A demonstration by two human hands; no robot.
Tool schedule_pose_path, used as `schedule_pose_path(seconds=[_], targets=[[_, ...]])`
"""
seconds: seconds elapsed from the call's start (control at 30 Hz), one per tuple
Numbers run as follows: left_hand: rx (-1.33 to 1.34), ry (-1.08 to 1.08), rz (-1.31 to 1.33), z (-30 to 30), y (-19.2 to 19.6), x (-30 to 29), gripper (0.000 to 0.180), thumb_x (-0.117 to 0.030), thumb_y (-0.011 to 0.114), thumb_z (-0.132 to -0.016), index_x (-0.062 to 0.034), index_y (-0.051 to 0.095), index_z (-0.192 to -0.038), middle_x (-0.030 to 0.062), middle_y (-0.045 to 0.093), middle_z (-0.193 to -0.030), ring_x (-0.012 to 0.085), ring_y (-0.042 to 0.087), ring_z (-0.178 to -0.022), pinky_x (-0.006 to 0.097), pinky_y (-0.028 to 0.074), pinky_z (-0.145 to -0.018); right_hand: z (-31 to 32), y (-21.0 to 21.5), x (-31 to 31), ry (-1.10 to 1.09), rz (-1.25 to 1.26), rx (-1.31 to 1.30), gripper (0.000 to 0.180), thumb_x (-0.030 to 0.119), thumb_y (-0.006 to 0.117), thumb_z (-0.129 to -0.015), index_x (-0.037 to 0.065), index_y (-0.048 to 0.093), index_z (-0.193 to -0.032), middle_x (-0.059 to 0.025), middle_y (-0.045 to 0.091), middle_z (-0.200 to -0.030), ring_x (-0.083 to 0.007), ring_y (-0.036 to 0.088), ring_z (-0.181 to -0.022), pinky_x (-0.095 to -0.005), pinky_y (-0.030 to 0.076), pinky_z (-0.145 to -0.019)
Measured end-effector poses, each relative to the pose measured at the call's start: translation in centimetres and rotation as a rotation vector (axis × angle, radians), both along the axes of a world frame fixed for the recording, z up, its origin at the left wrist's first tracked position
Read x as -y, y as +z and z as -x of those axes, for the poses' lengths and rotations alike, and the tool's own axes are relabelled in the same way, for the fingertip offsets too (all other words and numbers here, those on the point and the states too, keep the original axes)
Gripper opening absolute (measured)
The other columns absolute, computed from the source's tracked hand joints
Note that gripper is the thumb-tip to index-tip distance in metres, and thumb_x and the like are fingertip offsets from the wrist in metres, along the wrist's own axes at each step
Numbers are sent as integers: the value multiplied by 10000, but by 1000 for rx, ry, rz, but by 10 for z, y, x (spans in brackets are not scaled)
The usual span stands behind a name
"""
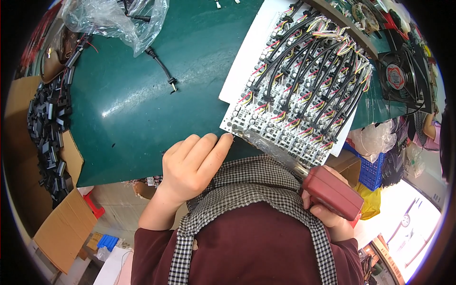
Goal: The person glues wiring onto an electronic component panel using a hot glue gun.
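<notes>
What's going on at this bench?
The person's right hand grips a dark red tool, its tip at the near left corner of a white circuit-board panel; contact isn't clear. The left hand is at that corner, fingertips together; whether it holds anything can't be told. Black cables lie over much of the panel. One loose cable lies on the green table.
</notes>
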State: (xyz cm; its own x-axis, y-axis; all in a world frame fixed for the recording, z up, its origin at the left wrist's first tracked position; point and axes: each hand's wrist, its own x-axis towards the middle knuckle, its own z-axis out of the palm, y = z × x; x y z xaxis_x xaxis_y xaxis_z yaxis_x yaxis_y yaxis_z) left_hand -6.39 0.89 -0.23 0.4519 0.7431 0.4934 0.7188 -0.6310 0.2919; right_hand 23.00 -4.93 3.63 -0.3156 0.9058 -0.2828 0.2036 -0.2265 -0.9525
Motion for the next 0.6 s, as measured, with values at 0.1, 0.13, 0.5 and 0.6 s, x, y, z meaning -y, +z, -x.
schedule_pose_path(seconds=[0.1, 0.13, 0.5, 0.6], targets=[[3, 1, -4, -1, 0, 0, 314, -63, 632, -607, -22, 635, -918, 43, 553, -753, 119, 489, -544, 235, 384, -437, 2, -1, 0, -17, -50, 25, 687, 253, 779, -684, -99, 487, -1197, -103, 669, -871, -175, 651, -678, -248, 494, -637], [5, 3, -8, -1, 0, 0, 312, -62, 634, -608, -22, 635, -918, 44, 554, -753, 119, 489, -544, 236, 384, -436, 3, -1, -1, -9, -45, 23, 684, 252, 781, -680, -98, 492, -1192, -113, 667, -894, -182, 653, -695, -254, 496, -643], [4, 7, -6, -2, 1, 0, 308, -53, 650, -616, -21, 637, -922, 46, 560, -752, 124, 502, -554, 240, 390, -444, 3, -1, 11, -255, 124, -306, 792, 191, 781, -689, -54, 366, -1317, -169, 643, -929, -174, 619, -655, -274, 490, -601], [-8, 6, 0, -2, 2, 0, 313, -52, 652, -613, -19, 637, -924, 46, 562, -754, 126, 506, -559, 243, 391, -446, 2, -2, 12, -216, 136, -328, 840, 193, 774, -703, -59, 299, -1348, -183, 634, -941, -163, 591, -629, -267, 477, -581]])
